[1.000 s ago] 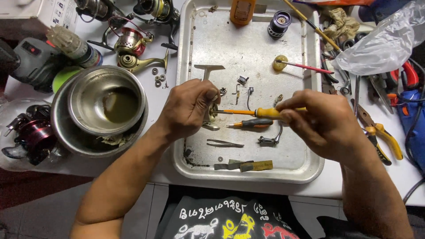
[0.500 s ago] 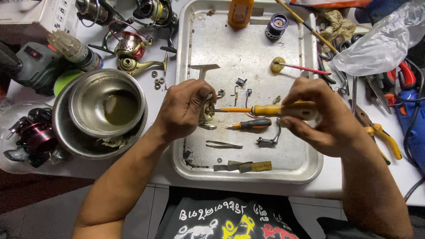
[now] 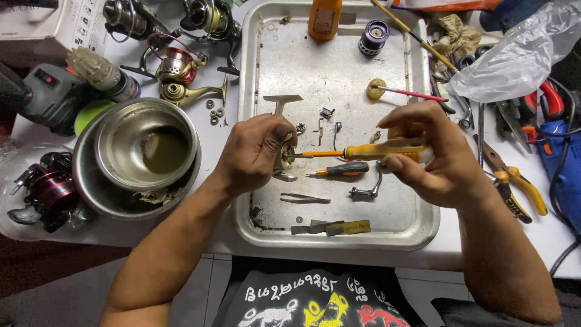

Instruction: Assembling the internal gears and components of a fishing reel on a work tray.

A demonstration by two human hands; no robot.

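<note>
Reel part (image 3: 283, 158), small and brass-toned, sits clamped in the left hand (image 3: 254, 154) over the metal tray (image 3: 339, 233), whose near rim lies just below. The right hand (image 3: 439, 160) grips a yellow-handled screwdriver (image 3: 369, 151), tip meeting the part; bare tray floor beyond.

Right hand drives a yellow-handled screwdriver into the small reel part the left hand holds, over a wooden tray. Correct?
Not quite: the head view shows a metal tray, not wooden. The rest holds: the right hand has the yellow-handled screwdriver tip at the small reel part in the left hand.

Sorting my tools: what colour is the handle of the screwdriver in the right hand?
Yellow; the screwdriver held in the right hand shows best in the head view.
</note>
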